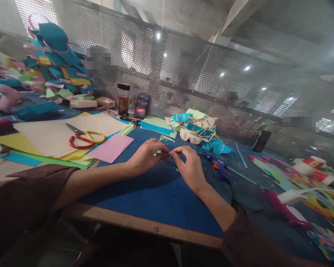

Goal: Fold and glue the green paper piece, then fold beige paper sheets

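My left hand (pixel 150 155) and my right hand (pixel 189 167) meet fingertip to fingertip above the blue tabletop (pixel 156 196). Both are closed in a pinch; whatever lies between the fingertips is too small to make out. A bit of green (pixel 158 152) shows beneath my left fingers, and I cannot tell if it is held or on the table. A pink paper sheet (pixel 111 147) lies left of my left hand. Just right of my right hand rests a blue glue gun (pixel 218 165) with an orange trigger. Tiny paper scraps (pixel 177 169) are scattered under the hands.
Scissors (pixel 85 139) with red and yellow handles lie on stacked paper (pixel 50 133). Folded paper pieces (pixel 197 128) are heaped behind my hands. A jar (pixel 123 99) stands near the perforated metal screen (pixel 183 70). Paper strips, paper cups (pixel 311 165) and a phone (pixel 261 141) are at right.
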A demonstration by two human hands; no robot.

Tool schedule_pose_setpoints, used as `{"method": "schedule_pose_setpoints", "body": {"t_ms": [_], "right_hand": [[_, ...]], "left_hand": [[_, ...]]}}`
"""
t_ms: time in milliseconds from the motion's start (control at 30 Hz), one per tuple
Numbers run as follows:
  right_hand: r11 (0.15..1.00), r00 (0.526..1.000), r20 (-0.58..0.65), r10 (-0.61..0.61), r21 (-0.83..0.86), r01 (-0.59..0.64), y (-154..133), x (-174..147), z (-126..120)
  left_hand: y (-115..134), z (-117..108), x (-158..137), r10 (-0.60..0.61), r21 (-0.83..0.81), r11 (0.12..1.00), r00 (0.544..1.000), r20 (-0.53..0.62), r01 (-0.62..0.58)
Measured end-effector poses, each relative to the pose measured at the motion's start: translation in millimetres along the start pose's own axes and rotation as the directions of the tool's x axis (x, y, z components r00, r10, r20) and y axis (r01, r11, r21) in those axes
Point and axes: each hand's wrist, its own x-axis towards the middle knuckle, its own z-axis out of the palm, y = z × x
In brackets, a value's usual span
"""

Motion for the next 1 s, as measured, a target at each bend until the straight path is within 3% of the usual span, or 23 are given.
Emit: {"method": "schedule_pose_setpoints", "body": {"t_ms": [267,567,867,1000], "right_hand": [[0.989,0.996,-0.007,0.093,0.115,-0.092,-4.5,1.7,-7.9],[0.999,0.999,-0.016,0.031,0.035,-0.031,-2.6,0.2,-2.1],[0.947,0.972,0.147,0.183,0.239,-0.214,1.3,1.4,0.2],[0.903,0.958,0.181,0.221,0.332,-0.271,-0.6,2.0,-2.9]], "left_hand": [[0.7,-3.7,0.1,-0.041,-0.046,0.998,0.999,-0.017,0.04],[3.7,-2.7,-2.1,-0.004,-0.088,0.996,1.0,0.008,0.004],[8.3,-3.2,-2.2,0.002,-0.089,0.996,1.0,0.009,-0.001],[10.1,-5.3,-2.0,-0.055,-0.114,0.992,0.998,0.028,0.058]]}}
